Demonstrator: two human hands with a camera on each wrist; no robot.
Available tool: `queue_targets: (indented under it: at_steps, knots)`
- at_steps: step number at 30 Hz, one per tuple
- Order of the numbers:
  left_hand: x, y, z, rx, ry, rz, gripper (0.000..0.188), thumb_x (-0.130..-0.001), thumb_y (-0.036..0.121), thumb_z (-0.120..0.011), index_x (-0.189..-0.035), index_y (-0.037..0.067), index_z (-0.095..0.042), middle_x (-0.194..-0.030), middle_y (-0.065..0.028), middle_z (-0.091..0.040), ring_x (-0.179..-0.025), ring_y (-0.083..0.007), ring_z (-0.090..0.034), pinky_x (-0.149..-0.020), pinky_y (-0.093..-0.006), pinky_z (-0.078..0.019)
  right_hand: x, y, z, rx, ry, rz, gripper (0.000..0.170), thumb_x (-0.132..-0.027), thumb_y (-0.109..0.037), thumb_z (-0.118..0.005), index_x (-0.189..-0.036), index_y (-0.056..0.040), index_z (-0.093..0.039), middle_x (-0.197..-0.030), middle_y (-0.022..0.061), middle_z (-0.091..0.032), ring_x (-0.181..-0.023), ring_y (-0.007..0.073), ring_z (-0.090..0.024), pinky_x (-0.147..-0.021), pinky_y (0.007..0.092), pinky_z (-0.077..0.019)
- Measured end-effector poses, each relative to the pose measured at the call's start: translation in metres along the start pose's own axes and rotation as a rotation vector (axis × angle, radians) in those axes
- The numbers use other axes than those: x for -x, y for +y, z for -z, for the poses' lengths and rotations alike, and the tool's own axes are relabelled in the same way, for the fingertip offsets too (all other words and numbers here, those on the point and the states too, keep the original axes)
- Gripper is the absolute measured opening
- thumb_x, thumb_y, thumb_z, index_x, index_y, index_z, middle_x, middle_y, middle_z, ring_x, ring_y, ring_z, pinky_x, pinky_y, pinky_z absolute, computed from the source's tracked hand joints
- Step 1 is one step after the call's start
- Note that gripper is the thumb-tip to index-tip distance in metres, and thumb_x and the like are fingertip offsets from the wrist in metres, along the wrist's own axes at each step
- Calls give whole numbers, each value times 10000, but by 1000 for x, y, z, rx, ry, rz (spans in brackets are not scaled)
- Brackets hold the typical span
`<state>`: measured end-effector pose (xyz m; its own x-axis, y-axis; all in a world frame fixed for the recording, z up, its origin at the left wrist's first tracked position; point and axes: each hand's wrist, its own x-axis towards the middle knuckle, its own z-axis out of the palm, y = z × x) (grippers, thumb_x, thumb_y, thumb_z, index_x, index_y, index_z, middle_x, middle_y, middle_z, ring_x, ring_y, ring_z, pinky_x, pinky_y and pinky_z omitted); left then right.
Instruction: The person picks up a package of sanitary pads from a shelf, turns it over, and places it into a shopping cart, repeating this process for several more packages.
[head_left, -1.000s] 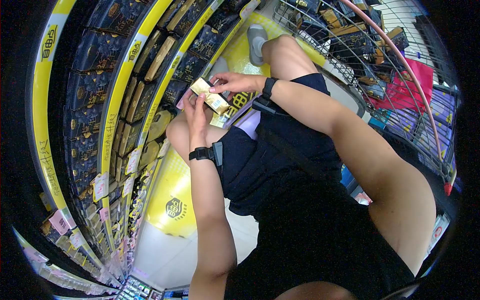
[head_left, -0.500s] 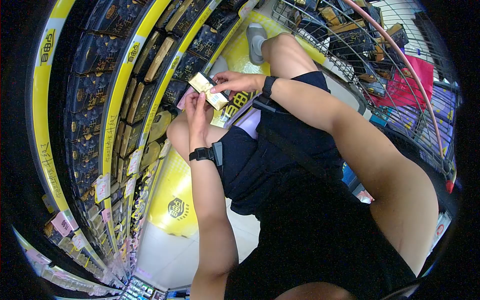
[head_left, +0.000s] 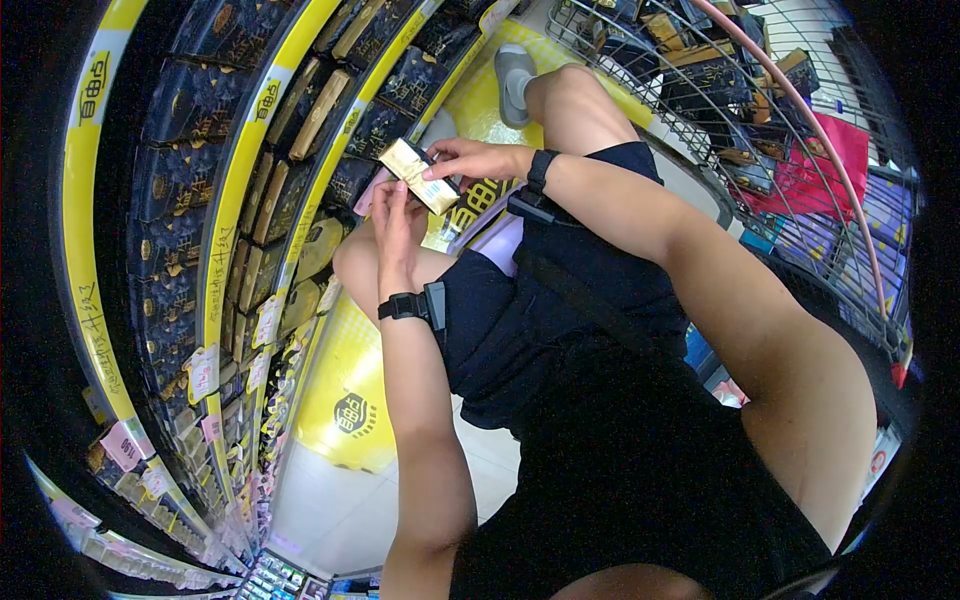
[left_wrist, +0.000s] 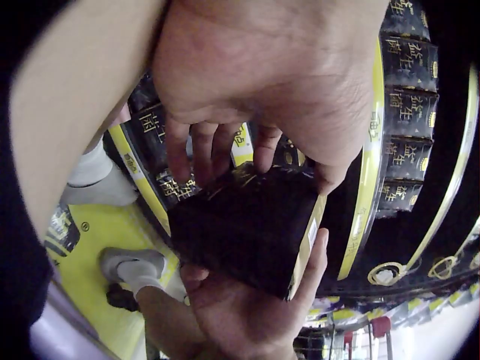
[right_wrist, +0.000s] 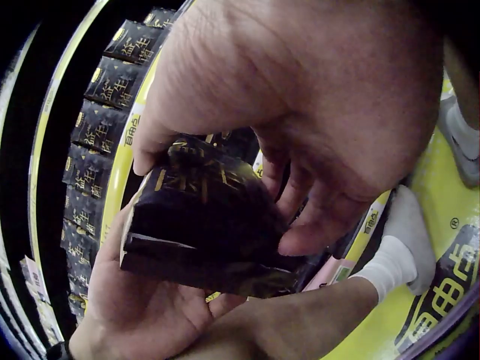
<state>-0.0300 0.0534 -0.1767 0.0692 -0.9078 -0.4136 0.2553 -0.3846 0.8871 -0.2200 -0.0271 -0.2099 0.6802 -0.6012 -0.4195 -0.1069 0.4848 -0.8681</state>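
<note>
Both hands hold one small black package with a gold side point(head_left: 420, 178) over the lap, its gold side facing up in the head view. The left hand point(head_left: 394, 228) grips its lower left end, thumb on the gold side. At the opposite edge, the right hand point(head_left: 478, 162) pinches it, thumb on top. In the left wrist view the package's dark face point(left_wrist: 244, 221) shows between the two hands. Gold lettering marks the black package point(right_wrist: 202, 210) in the right wrist view, where the right hand point(right_wrist: 292, 97) curls over it.
Shelves with yellow edge strips point(head_left: 225, 200) and rows of dark packages point(head_left: 180, 185) stand on the left. A wire cart point(head_left: 690, 130) at the upper right holds similar packages and a red bag point(head_left: 825, 165). Yellow floor stickers point(head_left: 345, 405) lie beside the legs.
The package has turned slightly in the hands and moved up a little, showing more of its black edge. The left fingers have shifted slightly; both hands keep hold of it.
</note>
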Motion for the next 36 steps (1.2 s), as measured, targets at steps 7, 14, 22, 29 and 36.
queue_targets:
  at_steps: [7, 14, 22, 29, 36]
  knots:
    - [0, 2, 3, -61, 13, 9, 157, -970, 236, -581, -992, 97, -511, -961, -35, -588, -885, -136, -582, -773, -310, -476, 0, 0, 2, 39, -29, 12, 624, -857, -475, -691, -1253, -27, -515, -1038, 65, -607, -926, 133, -582, -699, 263, -508]
    - [3, 5, -1, -87, 28, 38, 147, -939, 169, -610, -997, 73, -514, -955, -39, -604, -840, -125, -586, -769, -288, -475, -5, 8, 4, 61, -52, 34, 760, -773, -583, -711, -1226, -1, -530, -1106, 108, -569, -986, 178, -561, -749, 295, -500]
    - [1, -5, 2, -167, -85, -6, 224, -905, 81, -634, -1060, 57, -474, -995, -77, -612, -858, -101, -552, -728, -240, -446, -4, 8, 5, 121, -54, 23, 635, -858, -470, -686, -1227, 21, -526, -1042, 75, -592, -930, 137, -574, -747, 274, -486]
    - [1, -2, 1, -203, -74, 5, 210, -941, 185, -642, -1019, 68, -485, -896, -42, -610, -793, -89, -546, -706, -238, -448, -6, 10, 5, 154, -44, 12, 796, -797, -679, -618, -1223, -11, -540, -1039, 87, -593, -898, 172, -570, -731, 291, -474]
    - [0, 1, -2, -187, 7, 14, 276, -986, 292, -574, -1059, 26, -561, -905, -39, -624, -801, -104, -571, -735, -250, -468, -9, 7, 4, -144, -36, -20, 543, -942, -598, -477, -1194, -124, -559, -1009, 29, -592, -854, 144, -555, -682, 287, -466]
